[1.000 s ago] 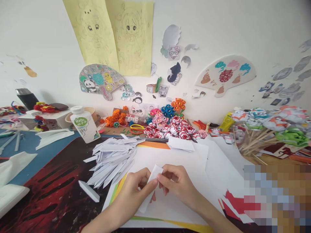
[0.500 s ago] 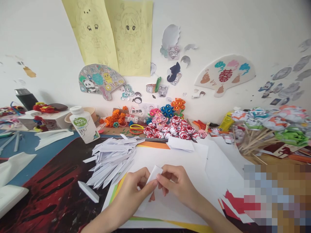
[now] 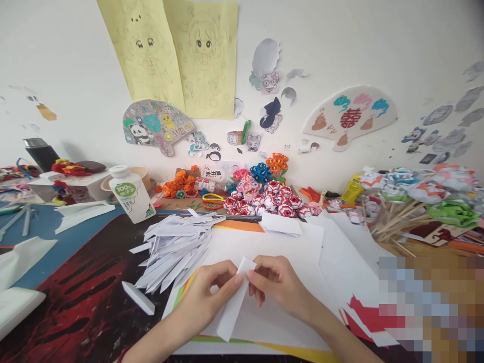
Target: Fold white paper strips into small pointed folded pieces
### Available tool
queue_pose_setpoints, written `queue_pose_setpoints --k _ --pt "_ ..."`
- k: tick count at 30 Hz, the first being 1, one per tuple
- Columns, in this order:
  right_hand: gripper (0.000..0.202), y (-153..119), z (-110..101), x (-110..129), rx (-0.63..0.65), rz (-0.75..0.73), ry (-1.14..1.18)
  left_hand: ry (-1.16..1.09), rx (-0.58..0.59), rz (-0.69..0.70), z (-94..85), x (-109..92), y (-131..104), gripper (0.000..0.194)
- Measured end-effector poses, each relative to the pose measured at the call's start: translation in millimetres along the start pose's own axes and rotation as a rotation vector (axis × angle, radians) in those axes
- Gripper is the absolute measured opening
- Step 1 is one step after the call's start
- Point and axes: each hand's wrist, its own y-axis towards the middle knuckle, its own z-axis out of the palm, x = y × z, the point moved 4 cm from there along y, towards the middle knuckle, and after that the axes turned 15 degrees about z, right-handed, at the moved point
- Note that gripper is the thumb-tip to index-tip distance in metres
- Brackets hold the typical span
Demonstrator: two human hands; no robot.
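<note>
Low in the frame's centre, left hand (image 3: 206, 297) and right hand (image 3: 278, 287) both pinch a narrow folded white paper strip (image 3: 233, 302); folding looks underway, and pressing the crease needs firm fingertips

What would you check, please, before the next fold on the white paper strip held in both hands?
1. Both hands on the strip: left hand and right hand pinch the white paper strip at its upper end: ok.
2. Lower end free: it hangs loose above the white sheet: ok.
3. Crease alignment: hidden under the fingertips: cannot tell.
4. Pile of folded strips apart from the hands, to their left: ok.
5. Bottle upright, capped, behind the pile: ok.
</note>
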Motion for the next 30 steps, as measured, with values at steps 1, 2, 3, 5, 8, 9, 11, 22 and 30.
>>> queue_pose_setpoints --k 1,2,3,5,8,9,11,22,30 --pt "0.031 0.1 -0.1 -0.2 0.01 0.001 0.01 -0.004 -0.009 0.001 -0.7 0.3 -0.2 0.041" --pt "0.031 0.0 0.0 -0.4 0.021 0.002 0.021 -0.015 -0.018 0.001 -1.2 1.0 -0.5 0.042" --pt "0.031 -0.1 0.0 -0.4 0.029 0.003 0.03 -0.032 -0.025 -0.001 -1.4 2.2 -0.9 0.042" --pt "0.03 -0.6 0.2 -0.4 0.042 0.006 0.04 -0.075 -0.043 -0.018 -1.3 5.4 -1.7 0.043" --pt "0.03 -1.0 0.9 -0.7 0.057 0.015 0.039 -0.149 -0.066 -0.044 -0.6 9.6 -2.5 0.041" --pt "0.03 -1.0 1.1 -1.0 0.057 0.021 0.037 -0.161 -0.073 -0.05 -0.5 10.5 -2.7 0.04" --pt "0.03 -0.7 1.7 -1.5 0.055 0.031 0.035 -0.158 -0.091 -0.049 -1.1 11.1 -2.9 0.039" --pt "0.031 -1.0 2.0 -3.4 0.055 0.057 0.052 -0.057 -0.123 -0.015 -2.2 8.8 -6.2 0.037" --pt "0.033 -2.0 2.0 -1.6 0.048 0.073 0.011 -0.032 -0.108 -0.007 -2.8 6.1 -3.5 0.035"
